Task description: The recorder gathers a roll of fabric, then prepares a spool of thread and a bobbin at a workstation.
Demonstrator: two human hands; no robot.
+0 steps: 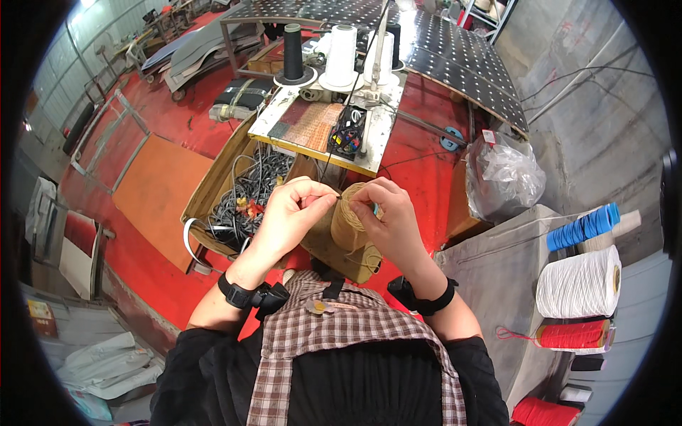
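My left hand (295,211) is closed in a pinch, and a short dark tip shows at its thumb and forefinger. A thin black cord (326,169) comes down from the small table to these fingers. Close beside it, my right hand (387,211) also pinches, thumb against forefinger; what lies between them is too small to tell. Behind and below both hands stands a large cone of tan twine (346,233), partly covered by the right hand. On the small table (295,142), a bundle of black cord (348,131) lies at the front edge, beside an orange and grey woven patch.
Black thread cone (293,53) and white thread cone (342,53) stand at the table's back. A cardboard box (202,188) of tangled grey cords sits left. On the right ledge (490,263) lie a blue spool (582,227), a white spool (579,282) and a red spool (574,334).
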